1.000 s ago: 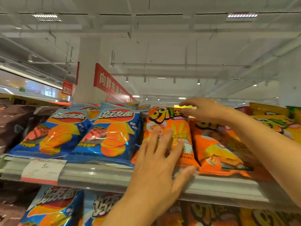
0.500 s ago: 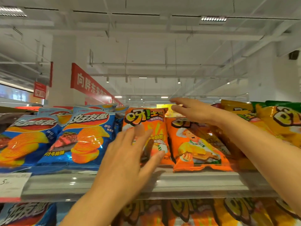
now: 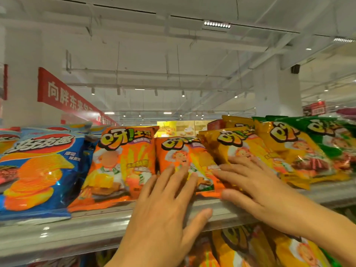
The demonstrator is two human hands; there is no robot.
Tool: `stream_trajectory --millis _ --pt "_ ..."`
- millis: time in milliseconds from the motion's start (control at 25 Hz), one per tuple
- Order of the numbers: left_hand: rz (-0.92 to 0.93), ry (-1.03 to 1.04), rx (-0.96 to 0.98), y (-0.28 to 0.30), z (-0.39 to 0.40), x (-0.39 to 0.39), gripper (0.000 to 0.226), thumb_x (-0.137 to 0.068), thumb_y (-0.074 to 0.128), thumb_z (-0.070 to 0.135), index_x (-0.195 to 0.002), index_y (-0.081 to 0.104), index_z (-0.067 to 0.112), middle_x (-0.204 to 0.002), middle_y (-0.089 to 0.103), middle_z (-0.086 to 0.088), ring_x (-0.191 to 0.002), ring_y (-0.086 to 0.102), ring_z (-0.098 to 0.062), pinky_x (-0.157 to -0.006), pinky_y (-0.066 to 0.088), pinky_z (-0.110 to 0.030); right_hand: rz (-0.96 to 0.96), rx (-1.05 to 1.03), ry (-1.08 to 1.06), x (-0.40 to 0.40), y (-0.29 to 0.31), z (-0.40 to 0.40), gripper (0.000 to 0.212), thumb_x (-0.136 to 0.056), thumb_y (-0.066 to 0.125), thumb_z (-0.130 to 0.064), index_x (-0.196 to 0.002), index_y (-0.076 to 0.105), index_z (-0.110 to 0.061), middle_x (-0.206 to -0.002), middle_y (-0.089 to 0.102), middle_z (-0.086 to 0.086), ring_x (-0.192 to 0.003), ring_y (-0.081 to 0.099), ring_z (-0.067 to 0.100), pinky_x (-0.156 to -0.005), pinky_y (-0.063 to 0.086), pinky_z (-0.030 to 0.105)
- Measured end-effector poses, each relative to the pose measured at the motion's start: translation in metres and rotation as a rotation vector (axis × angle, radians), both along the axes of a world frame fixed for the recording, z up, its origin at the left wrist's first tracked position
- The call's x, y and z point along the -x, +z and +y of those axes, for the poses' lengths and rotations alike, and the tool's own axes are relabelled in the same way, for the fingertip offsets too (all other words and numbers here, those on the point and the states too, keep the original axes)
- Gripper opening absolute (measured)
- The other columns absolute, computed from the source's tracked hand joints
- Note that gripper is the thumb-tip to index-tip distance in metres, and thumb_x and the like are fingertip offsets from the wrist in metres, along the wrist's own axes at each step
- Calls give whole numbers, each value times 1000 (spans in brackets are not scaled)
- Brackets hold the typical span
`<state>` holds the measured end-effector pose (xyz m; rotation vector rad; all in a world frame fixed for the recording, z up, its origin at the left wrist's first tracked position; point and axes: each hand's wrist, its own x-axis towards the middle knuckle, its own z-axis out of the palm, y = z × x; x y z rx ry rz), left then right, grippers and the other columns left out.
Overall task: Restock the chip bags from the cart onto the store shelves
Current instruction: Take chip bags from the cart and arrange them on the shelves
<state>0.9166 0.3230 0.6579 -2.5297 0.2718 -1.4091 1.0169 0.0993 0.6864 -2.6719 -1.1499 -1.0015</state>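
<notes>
Left hand low centre, fingers straight, flat against second orange bag; grip holds nothing. Right hand right of it, fingers spread, pressing yellow bag; no hold either. Shelf carries two orange bags, first left of centre, blue bag far left, green bag upper right. Red banner behind, upper left.

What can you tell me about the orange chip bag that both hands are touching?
The orange bag is shiny, crinkly foil with big cartoon letters on top and a cartoon chef below. It leans back on the top shelf, between another orange bag and a yellow bag that overlaps its right edge. The left hand lays straight fingers on its lower front, and the right hand presses its lower right corner. It looks sealed and full.
</notes>
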Motion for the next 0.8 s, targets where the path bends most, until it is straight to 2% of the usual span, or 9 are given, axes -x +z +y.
stream_trajectory --millis 80,120,200,280,360,440,480,640,800 --pt "5 18 43 -7 -7 -5 55 -93 37 61 -116 74 27 -119 72 6 -115 68 -24 -93 54 -44 15 21 48 -4 -12 -12 56 -89 4 -79 -145 9 -72 -151 32 -38 -153 -2 -2 -127 -6 44" --pt "-23 -6 101 -7 -9 -6 47 -94 39 58 -103 74 29 -106 72 9 -106 69 -23 -88 51 -41 19 6 98 -6 -16 -16 56 -91 9 -78 -146 14 -70 -148 39 -36 -153 1 -1 -127 -5 44" --pt "-57 2 207 1 -21 -9 38 -97 39 54 -81 62 28 -83 58 12 -84 60 -19 -72 40 -35 -20 -58 208 -11 -20 -21 53 -95 25 -71 -142 45 -56 -134 55 -28 -149 19 3 -126 8 39" --pt "-112 77 250 13 -40 -19 37 -97 39 53 -77 55 26 -78 49 10 -77 53 -20 -68 34 -34 -79 -95 311 -14 -16 -26 42 -98 42 -61 -124 64 -38 -119 60 -16 -135 37 9 -117 22 35" --pt "-120 104 288 17 -64 -32 39 -95 37 54 -86 61 24 -88 54 7 -86 56 -22 -72 41 -37 -130 -41 368 -22 -11 -30 39 -98 47 -59 -122 63 -32 -120 55 -13 -128 38 10 -118 19 37" --pt "-121 74 315 8 -92 -45 45 -96 38 53 -105 69 21 -110 59 2 -105 59 -23 -86 48 -42 -139 -37 448 -34 -12 -50 42 -96 49 -58 -129 59 -34 -129 52 -15 -134 35 7 -124 10 40" --pt "-138 58 320 0 -109 -52 47 -97 39 51 -115 69 20 -121 58 0 -116 57 -23 -94 48 -44 -141 -81 496 -42 -15 -67 43 -95 51 -57 -131 59 -35 -134 52 -16 -136 36 8 -124 12 42" --pt "-151 36 268 -16 -169 -77 52 -100 38 54 -139 58 27 -151 44 6 -146 33 -18 -115 32 -40 -206 -224 416 -72 -25 -136 52 -90 56 -55 -138 56 -34 -141 53 -10 -137 45 15 -118 31 53" --pt "-79 86 245 -15 -210 -99 58 -99 31 61 -152 39 37 -163 27 13 -154 12 -11 -121 19 -39 -231 -97 246 -92 -23 -182 59 -91 40 -63 -138 60 -34 -146 57 -4 -141 48 26 -113 36 64"
